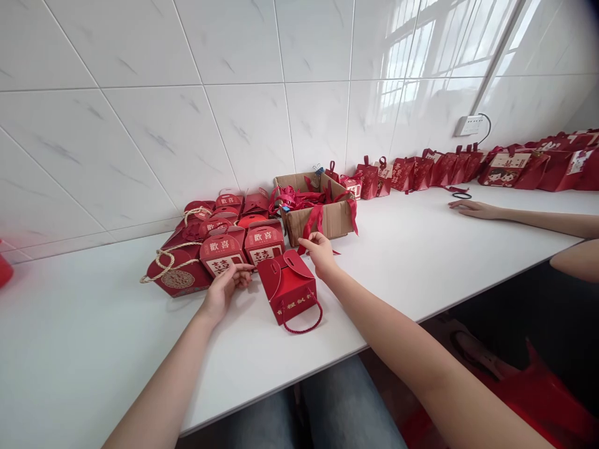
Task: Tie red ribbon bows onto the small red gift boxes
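Note:
A small red gift box (290, 284) with its top flaps folded over and a twisted red cord handle stands on the white table between my hands. My left hand (227, 288) is just left of it, fingers loosely bent and apart with nothing in them, close to the front boxes of a group. Behind the gift box's right flap, my right hand (322, 254) has its thumb and fingertips pinched together at a red ribbon (314, 223). This ribbon hangs over the front of an open cardboard carton (334, 226).
Several red gift boxes (222, 243), some with rope handles, crowd left of the carton. More ribbons lie inside it. A row of red bags (412, 173) lines the tiled wall. Another person's hand (475, 209) rests on the table (397, 249) at right, near a black ring (462, 195).

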Available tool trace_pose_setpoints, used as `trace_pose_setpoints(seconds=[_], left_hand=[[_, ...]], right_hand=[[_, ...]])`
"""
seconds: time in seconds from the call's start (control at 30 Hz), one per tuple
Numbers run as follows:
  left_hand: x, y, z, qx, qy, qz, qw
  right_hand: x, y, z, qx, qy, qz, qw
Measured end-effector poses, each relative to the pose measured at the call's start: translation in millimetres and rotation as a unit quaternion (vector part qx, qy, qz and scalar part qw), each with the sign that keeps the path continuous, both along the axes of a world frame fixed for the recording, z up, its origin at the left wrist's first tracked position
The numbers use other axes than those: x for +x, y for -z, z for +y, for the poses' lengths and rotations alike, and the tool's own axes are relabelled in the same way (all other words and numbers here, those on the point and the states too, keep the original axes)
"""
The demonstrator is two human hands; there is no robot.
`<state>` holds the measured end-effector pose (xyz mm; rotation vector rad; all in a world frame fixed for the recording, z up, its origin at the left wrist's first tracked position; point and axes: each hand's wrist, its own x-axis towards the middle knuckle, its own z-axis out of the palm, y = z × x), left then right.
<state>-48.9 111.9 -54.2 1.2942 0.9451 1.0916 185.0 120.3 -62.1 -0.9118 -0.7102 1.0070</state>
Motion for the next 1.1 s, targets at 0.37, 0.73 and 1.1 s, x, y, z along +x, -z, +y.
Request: trace_pose_setpoints(seconds=[0.37, 0.73, 1.1], left_hand=[[-2, 3.4, 1, 0.004, 0.008, -0.004, 1.000], [-3, 5.1, 1, 0.011, 0.014, -0.008, 1.000], [-4, 9.1, 2, 0.010, 0.018, -0.010, 1.000]], right_hand=[[1, 3.4, 2, -0.032, 0.003, -0.041, 0.999], [1, 6.0, -1, -0.028, -0.061, -0.093, 0.993], [57, -13.0, 10, -0.025, 0.300, -0.060, 0.952]])
